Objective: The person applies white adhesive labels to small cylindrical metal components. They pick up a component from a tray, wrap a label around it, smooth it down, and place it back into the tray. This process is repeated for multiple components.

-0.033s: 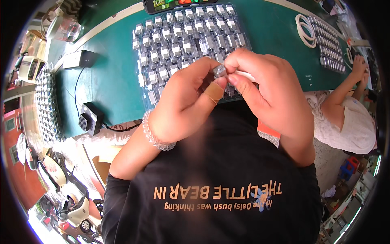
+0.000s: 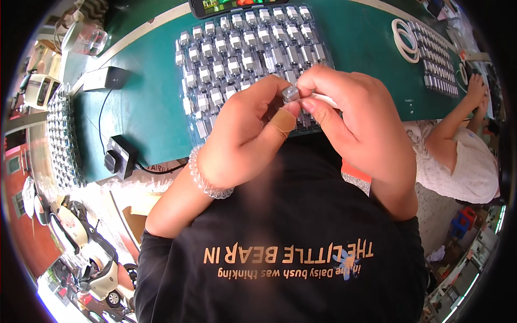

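In front of my chest, my left hand [image 2: 242, 132] pinches a small silver metal part like a tiny motor [image 2: 291, 95] between thumb and fingers, its end face upward. A tan bandage [image 2: 284, 121] wraps the left thumb, and a clear coiled band circles that wrist. Close against it, my right hand [image 2: 358, 107] is closed on a thin white strip [image 2: 326, 99], whose end reaches toward the part; the fingertips hide where they meet. Beneath and beyond both hands lies a clear plastic tray [image 2: 191, 131] with rows of similar silver parts, many bearing white patches.
A phone [image 2: 229, 6] stands behind the tray on the green table [image 2: 145, 113]. Two dark boxes with a cable [image 2: 123, 156] and another tray [image 2: 62, 134] are left. White tape rings [image 2: 399, 43] and a filled tray [image 2: 437, 62] lie right, near another person's hand [image 2: 476, 89].
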`<state>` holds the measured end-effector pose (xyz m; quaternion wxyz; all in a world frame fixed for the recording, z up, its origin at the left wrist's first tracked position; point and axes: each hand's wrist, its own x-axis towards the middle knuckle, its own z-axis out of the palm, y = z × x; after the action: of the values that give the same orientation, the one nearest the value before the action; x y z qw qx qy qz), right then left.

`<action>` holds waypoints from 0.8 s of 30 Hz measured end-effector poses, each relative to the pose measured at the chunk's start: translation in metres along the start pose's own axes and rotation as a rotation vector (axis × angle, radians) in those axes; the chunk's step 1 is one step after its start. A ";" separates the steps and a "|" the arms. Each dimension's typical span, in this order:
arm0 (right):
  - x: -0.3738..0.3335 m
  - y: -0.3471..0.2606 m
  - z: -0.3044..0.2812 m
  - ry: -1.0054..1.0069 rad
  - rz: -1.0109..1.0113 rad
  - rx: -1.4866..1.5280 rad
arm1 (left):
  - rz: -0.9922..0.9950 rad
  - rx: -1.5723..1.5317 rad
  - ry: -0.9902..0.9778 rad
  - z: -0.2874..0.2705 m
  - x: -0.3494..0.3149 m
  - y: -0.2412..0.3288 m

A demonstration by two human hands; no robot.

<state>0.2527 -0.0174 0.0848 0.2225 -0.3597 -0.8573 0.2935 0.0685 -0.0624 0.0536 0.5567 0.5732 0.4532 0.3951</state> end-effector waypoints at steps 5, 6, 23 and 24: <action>0.000 0.001 0.003 0.035 -0.035 -0.022 | 0.035 -0.098 0.097 0.006 0.000 -0.005; 0.000 0.001 0.004 0.049 -0.047 -0.025 | 0.054 -0.059 0.114 0.006 0.000 -0.006; 0.001 -0.007 0.007 0.069 -0.074 -0.145 | 0.485 0.551 0.207 0.003 0.014 -0.020; 0.002 -0.005 0.007 0.073 -0.070 -0.143 | 0.466 0.541 0.214 0.004 0.012 -0.019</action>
<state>0.2450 -0.0210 0.0834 0.2375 -0.3549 -0.8795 0.2102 0.0740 -0.0521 0.0340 0.2298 0.7428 0.4540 0.4350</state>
